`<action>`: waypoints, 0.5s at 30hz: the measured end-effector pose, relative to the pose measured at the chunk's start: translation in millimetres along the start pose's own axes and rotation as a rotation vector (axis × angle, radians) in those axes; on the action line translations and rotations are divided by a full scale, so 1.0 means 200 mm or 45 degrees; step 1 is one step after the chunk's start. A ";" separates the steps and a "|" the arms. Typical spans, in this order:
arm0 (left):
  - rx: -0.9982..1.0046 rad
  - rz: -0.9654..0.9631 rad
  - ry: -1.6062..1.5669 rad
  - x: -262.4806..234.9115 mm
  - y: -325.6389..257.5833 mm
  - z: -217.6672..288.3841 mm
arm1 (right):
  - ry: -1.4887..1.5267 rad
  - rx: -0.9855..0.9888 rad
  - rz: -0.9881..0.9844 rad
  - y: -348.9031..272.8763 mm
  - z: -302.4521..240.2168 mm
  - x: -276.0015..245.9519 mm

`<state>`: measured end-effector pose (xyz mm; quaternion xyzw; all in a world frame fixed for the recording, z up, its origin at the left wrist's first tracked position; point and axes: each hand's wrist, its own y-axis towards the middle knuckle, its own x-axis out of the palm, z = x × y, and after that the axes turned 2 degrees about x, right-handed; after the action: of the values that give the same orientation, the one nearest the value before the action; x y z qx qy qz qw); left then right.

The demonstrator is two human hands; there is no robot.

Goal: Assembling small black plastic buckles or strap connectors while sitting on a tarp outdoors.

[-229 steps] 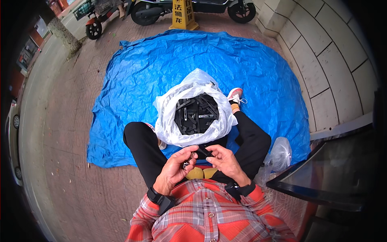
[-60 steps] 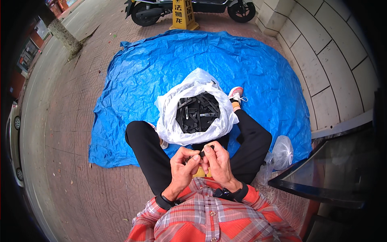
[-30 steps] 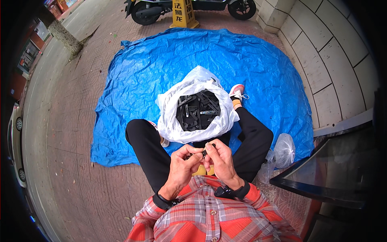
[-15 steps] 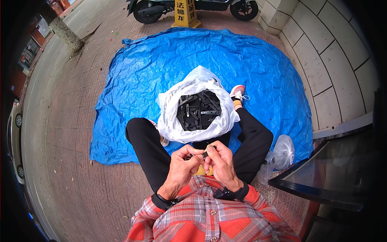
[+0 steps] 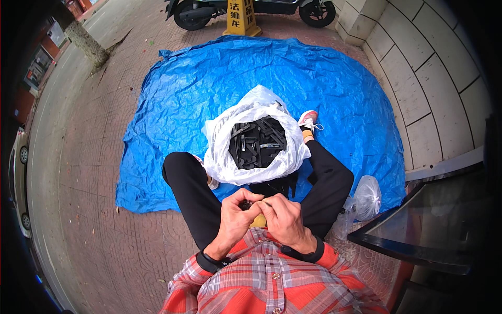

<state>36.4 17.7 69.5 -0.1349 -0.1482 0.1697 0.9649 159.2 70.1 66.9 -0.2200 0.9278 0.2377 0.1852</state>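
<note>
Both hands, left hand [image 5: 234, 215] and right hand [image 5: 282, 218], pressing together, pinching a small black part [image 5: 246, 204], white bag [image 5: 225, 162] of black parts [image 5: 257, 144] sitting just beyond, blue tarp [image 5: 183, 94] lying beneath.

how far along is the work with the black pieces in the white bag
Done: cannot tell; no finished pile shows on the blue tarp. In hand: left hand and right hand pinch one small black piece together. Left: the white bag looks full of black pieces.
</note>
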 end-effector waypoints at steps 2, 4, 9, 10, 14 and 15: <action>0.030 -0.001 0.089 -0.01 -0.01 -0.02 | -0.256 -0.295 0.013 0.00 -0.01 -0.01; 0.125 0.018 0.054 0.01 -0.01 -0.03 | -0.281 -0.365 0.037 -0.01 0.00 -0.01; 0.167 -0.046 -0.123 -0.01 -0.03 -0.02 | -0.428 -0.475 -0.013 -0.02 -0.03 -0.06; 0.035 -0.106 -0.309 -0.02 -0.04 0.00 | -0.409 -0.485 -0.062 -0.02 -0.05 -0.07; 0.032 -0.212 -0.146 -0.04 -0.03 0.00 | -0.330 -0.351 0.004 0.05 -0.03 -0.14; 0.029 -0.201 -0.116 -0.04 -0.04 0.00 | -0.329 -0.246 -0.004 0.08 -0.02 -0.14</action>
<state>31.2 8.2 70.8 -0.1042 -0.2001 0.1005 0.9690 174.2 89.8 88.5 -0.2058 0.8687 0.3519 0.2814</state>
